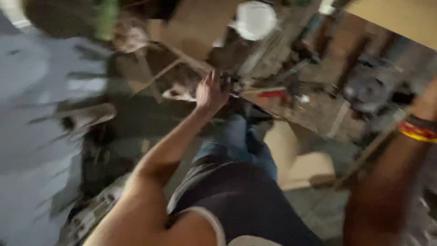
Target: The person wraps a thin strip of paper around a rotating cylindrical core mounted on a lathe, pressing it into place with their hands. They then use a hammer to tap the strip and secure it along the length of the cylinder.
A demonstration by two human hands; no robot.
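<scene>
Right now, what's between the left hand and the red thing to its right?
Head view: between the left hand and the red object, only a dark, blurred clutter of small parts; too smeared to identify.

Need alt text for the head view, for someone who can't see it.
Blurred, tilted view down over the person's body: the left hand reaches into dark clutter on the floor, what it touches unclear. The right arm, with a red and yellow wristband, rises at the right edge.

Pretty dim, warm indoor light and heavy motion blur all over. The white round thing (255,19) up top glares; clutter below it smears, edges streak worst, nothing's really sharp.
</scene>
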